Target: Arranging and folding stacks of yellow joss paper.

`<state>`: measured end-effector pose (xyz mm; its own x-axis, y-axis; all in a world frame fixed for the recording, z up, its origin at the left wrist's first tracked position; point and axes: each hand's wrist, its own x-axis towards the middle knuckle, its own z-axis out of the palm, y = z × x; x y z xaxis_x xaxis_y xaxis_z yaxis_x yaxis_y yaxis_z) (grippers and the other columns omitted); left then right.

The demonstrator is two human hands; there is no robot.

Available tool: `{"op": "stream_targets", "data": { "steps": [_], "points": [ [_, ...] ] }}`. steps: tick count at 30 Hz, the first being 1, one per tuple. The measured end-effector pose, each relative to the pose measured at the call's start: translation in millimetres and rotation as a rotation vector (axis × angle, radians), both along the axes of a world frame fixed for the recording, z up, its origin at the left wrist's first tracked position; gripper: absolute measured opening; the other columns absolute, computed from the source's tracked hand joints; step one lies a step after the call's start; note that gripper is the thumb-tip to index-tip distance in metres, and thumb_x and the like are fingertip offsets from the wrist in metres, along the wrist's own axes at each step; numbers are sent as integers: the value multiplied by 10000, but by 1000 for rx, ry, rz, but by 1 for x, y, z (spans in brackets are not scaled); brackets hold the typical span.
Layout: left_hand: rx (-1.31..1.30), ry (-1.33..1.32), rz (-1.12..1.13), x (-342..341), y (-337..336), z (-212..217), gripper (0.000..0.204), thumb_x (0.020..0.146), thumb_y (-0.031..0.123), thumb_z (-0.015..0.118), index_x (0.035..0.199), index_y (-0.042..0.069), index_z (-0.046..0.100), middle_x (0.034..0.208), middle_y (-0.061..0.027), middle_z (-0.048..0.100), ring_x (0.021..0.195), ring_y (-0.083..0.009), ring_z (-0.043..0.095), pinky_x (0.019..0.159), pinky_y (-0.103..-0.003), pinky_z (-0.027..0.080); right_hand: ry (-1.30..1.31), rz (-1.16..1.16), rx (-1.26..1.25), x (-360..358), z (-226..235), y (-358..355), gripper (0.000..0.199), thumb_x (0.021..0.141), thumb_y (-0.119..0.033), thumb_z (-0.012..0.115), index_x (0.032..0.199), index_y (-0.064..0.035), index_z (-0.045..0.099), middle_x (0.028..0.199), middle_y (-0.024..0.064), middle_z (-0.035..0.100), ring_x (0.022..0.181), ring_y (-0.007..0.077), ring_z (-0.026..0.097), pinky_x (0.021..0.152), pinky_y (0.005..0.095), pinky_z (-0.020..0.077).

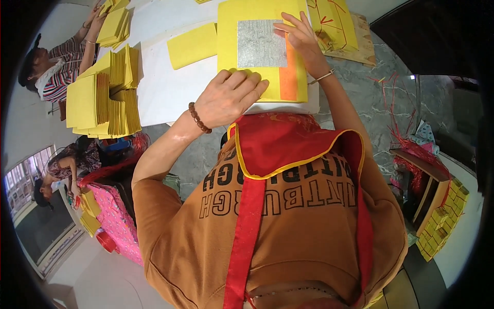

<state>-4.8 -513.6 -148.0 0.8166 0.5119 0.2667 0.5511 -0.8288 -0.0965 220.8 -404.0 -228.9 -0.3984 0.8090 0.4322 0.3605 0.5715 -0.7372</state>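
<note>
A large yellow paper sheet [226,44] lies at the near edge of the white table. On it are a silver square [260,46] and an orange strip [289,82] to the square's right. My left hand [226,98] is closed over the sheet's near left corner, fingers curled; their tips and the thumb are hidden, so I cannot tell what they hold. My right hand [301,38] is open, its fingers spread over the orange strip and the square's right edge. Left of the sheet lies a smaller yellow paper piece [193,45].
Folded yellow paper stacks [90,100] stand at the table's left. One person [54,77] handles yellow paper at far left; another [72,167] works by a pink-covered table [116,221]. Yellow bundles with red ties [337,26] lie on a wooden board at far right. Red strings [393,110] hang at right.
</note>
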Motion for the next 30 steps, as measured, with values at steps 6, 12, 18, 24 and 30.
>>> {"op": "stream_targets", "data": {
  "steps": [6,12,18,24,30],
  "points": [
    [32,7,15,2,-3,-1,451,728,196,591,1149,37,546,1064,-76,557,900,-208,527,724,-311,411,-13,-17,13,-1,0,1,426,918,-441,345,1161,-199,596,1381,47,390,1355,362,131,1060,496,53],
    [-36,-56,45,7,-5,1,421,773,253,601,1136,45,556,1061,-68,557,901,-210,523,730,-313,411,-48,-45,45,-1,7,-5,444,942,-357,312,1144,-73,586,1346,111,414,1336,335,197,1097,438,110],
    [-227,-311,-12,5,7,4,240,777,165,627,971,23,615,922,-92,591,806,-233,551,673,-322,433,229,158,-25,19,11,-24,362,921,-335,405,1110,-107,613,1253,86,520,1331,315,229,1072,426,158],
    [-634,-532,74,1,16,10,115,815,88,599,873,-11,612,757,-113,569,701,-244,537,631,-316,426,333,221,-215,23,9,-39,331,935,-243,391,1072,-40,614,1152,68,589,1318,247,270,1065,382,222],
    [-754,-586,189,-1,17,6,127,856,108,577,857,-16,605,717,-91,539,669,-201,513,625,-292,411,339,196,-218,21,7,-41,335,941,-247,382,1078,-47,613,1153,63,586,1321,248,265,1064,384,220]
  ]
}}
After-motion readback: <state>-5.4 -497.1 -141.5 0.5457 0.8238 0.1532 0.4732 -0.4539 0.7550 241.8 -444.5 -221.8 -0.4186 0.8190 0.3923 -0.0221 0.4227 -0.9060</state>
